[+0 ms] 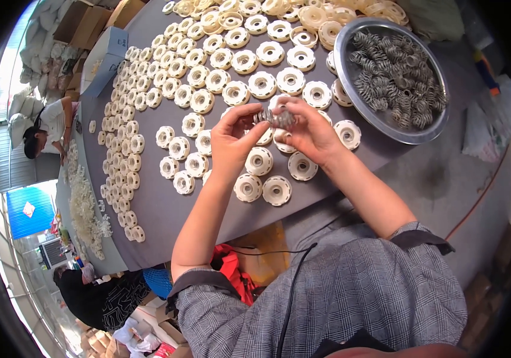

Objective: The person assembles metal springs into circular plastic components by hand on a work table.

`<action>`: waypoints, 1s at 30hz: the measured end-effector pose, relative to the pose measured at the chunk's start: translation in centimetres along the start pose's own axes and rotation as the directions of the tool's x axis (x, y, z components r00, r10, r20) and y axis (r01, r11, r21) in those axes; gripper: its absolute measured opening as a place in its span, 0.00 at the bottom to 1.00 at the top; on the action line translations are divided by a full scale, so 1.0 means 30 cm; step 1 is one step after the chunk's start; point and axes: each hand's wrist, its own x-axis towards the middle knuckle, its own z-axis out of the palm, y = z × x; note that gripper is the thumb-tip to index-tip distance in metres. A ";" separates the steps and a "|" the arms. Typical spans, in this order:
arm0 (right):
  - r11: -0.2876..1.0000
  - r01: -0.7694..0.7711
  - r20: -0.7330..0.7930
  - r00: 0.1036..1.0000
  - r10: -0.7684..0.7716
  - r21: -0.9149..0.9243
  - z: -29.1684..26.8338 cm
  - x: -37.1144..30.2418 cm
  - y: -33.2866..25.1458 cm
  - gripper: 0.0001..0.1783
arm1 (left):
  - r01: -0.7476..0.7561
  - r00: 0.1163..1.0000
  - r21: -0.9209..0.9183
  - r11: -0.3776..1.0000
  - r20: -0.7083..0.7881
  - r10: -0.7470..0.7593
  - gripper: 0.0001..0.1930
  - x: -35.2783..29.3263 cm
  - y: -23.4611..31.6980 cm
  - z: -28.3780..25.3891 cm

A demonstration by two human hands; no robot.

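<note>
Above the table, my left hand [237, 132] and my right hand [310, 132] meet over a small clump of metal coil springs [276, 117]. Fingers of both hands are closed on the springs, and the clump is slightly blurred. Beneath and around them, many cream round plastic parts with notched rims and a centre hole lie on the grey tabletop. Among these are one plastic part [277, 191] nearest me and another plastic part [347, 135] to the right of my right hand. Some plastic parts are hidden behind my hands.
A round metal tray [342, 89] heaped with coil springs [399, 77] stands at the right. Cream rings [312, 17] pile up at the far edge. A blue box [109, 59] sits far left. Two other people are at the left, one beside a heap of pale small parts [85, 206].
</note>
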 end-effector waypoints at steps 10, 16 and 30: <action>0.970 0.025 -0.004 1.000 -0.026 -0.240 0.000 0.060 0.005 0.08 | -0.089 0.995 0.094 0.992 -0.028 0.092 0.11 0.049 -0.054 -0.015; 0.791 0.389 0.114 0.917 -0.383 -0.472 0.022 0.042 0.026 0.09 | 0.278 0.955 -0.420 0.864 0.021 -0.297 0.09 0.042 -0.031 -0.005; 0.054 0.658 0.486 0.606 -0.630 -0.751 -0.003 0.011 -0.092 0.14 | 0.359 0.893 -0.473 0.805 -0.078 -0.444 0.14 0.044 -0.088 -0.176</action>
